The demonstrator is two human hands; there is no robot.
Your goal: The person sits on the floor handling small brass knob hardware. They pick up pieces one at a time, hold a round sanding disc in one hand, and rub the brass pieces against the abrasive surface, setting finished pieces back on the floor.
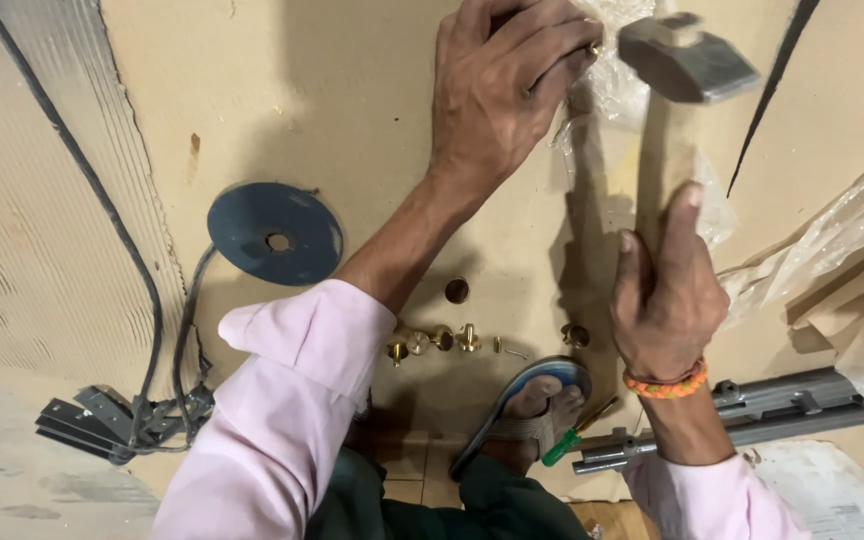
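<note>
**Hammer raised over a pinched brass piece on the board**

Far left, a black cable point(157, 310) runs down the ribbed sheet to a stack of grey metal brackets point(92, 422) on the floor, well apart from the hands. Beside it a dark round disc point(274, 233) with a centre hole lies flat on the tan board point(352, 110), likely set aside within reach.

Below the forearm a short row of brass fittings point(432, 341) sits on the board — spread out singly, so each can be picked up without fumbling. A dark round cap point(457, 290) lies just above the row, another point(575, 334) to its right.

The left hand point(507, 85) is pressed knuckles-up on the board, fingers drawn narrow around a small brass piece point(593, 47) at its fingertips; only a glint of it shows. The pinch looks meant to steady it upright for a blow. Crinkled clear plastic point(612, 90) lies just beyond the fingers.

The right hand point(667, 300) is wrapped tight around the wooden handle of the hammer point(687, 58), thumb laid up the shaft for aim. The head hangs in the air just right of the pinched piece, not touching it.

A sandalled foot point(537, 405) rests on the board's near edge — seemingly to hold it down. By it lies a green-handled screwdriver point(577, 435), then grey metal rails point(752, 410), with brown paper point(852, 290) at far right.
</note>
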